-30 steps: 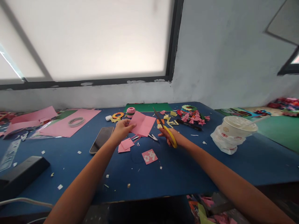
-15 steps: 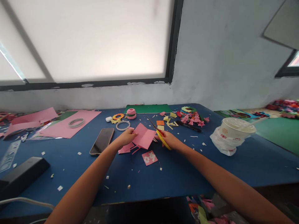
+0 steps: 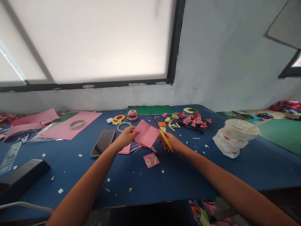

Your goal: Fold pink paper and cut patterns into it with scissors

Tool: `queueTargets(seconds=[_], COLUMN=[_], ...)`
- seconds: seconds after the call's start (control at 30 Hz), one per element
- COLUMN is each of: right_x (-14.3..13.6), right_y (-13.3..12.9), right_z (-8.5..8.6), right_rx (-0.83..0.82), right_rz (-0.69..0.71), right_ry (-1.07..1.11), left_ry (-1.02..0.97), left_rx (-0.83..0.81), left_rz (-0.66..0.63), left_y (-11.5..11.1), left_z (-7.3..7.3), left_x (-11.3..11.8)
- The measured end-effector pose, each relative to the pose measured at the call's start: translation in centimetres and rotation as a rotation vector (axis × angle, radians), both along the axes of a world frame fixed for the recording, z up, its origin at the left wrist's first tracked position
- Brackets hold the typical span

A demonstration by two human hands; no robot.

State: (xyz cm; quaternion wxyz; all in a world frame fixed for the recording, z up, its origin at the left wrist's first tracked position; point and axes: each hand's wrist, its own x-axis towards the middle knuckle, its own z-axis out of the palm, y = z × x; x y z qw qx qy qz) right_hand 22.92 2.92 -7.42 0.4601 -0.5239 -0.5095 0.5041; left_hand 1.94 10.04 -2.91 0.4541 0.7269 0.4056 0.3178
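Observation:
My left hand (image 3: pixel 128 137) pinches the left edge of a creased pink paper sheet (image 3: pixel 147 135), held up over the blue table. In my right hand (image 3: pixel 171 142) are yellow-handled scissors (image 3: pixel 167 140), their dark blades (image 3: pixel 154 121) pointing away and up, just past the sheet's right edge. Whether the blades touch the paper I cannot tell. Under the sheet lie pink paper pieces (image 3: pixel 125 149) and thin strips, partly hidden. A small pink square (image 3: pixel 151 160) with white patches rests nearer to me.
A phone (image 3: pixel 102 143) and a tape roll (image 3: pixel 124 126) lie left of my hands. Orange and yellow paper bits, a black pen (image 3: pixel 191 127) and pink folded shapes (image 3: pixel 194 119) are behind my right hand. A bagged paper cup (image 3: pixel 236 135) stands at the right. White scraps dot the table (image 3: pixel 178 179).
The pink sheet has shifted slightly right and up with my left hand, and its tilt differs. The scissors have turned a little in my right hand, with the blades close to the sheet.

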Motion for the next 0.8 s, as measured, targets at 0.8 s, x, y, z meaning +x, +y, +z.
queueTargets(seconds=[0.8], right_x=[1.2], right_y=[-1.6], right_z=[0.5], right_rx=[0.001], right_rz=[0.260], right_ry=[0.025], left_ry=[-0.642], left_rx=[-0.021], left_rz=[0.323], left_y=[-2.6], left_z=[0.8], left_x=[2.1])
